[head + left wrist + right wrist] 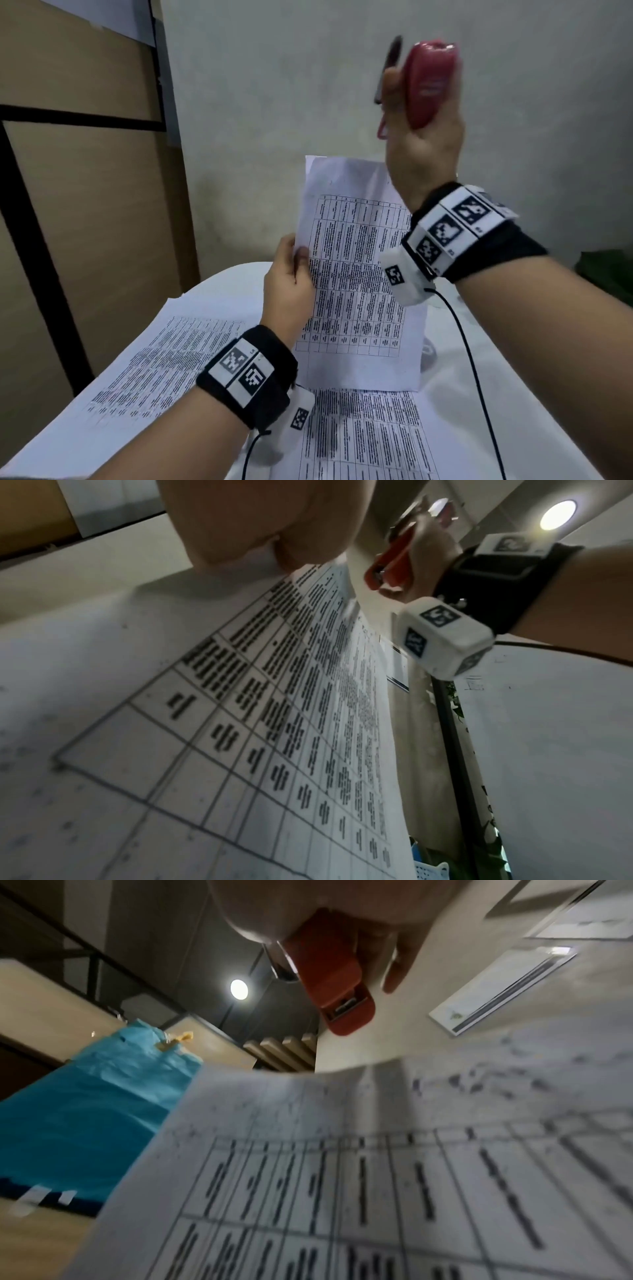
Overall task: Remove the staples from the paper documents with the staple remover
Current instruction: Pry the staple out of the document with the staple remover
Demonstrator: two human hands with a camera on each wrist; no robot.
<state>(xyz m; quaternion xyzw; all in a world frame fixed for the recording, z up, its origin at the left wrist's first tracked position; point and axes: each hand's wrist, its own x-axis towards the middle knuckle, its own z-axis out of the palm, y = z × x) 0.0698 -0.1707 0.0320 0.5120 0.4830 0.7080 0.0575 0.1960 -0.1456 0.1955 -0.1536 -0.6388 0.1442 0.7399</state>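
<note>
Grey wall and a brown panel back the white desk (513, 394) in the head view; printed table sheets (164, 363) lie on it, text too blurred to read. The left hand (287, 291) pinches one upright paper document (359, 274) by its left edge. The right hand (421, 147), raised well above, grips a red staple remover (430, 82).

Left wrist view: table grid, unreadable.

Right wrist view: fingers curl around the red tool, its end above the sheet's top edge.
</note>
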